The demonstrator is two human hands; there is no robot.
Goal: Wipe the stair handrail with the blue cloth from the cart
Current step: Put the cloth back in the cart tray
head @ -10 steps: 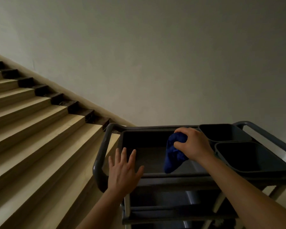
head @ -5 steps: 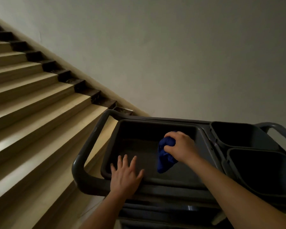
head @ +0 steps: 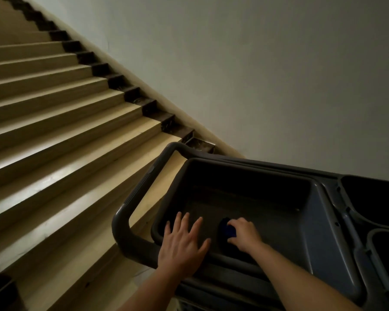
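Gripping the bunched blue cloth (head: 226,230) low inside the big tray (head: 245,182) of the cart (head: 130,198), the right hand (head: 245,235) has its fingers curled round it. The left hand (head: 182,241) lies open, fingers spread, over the tray's near rim; stairs (head: 54,122) rise at left.

1. This is an indoor stairwell of a building.
2. Wide beige steps (head: 65,122) climb to the upper left of the frame, with dark stepped skirting blocks (head: 148,108) along their right edge.
3. A plain pale painted wall (head: 256,75) fills the upper right.
4. At the lower right stands a grey plastic cleaning cart (head: 337,243) with a deep tub (head: 245,187) and side bins (head: 373,198), just beside the lowest steps.
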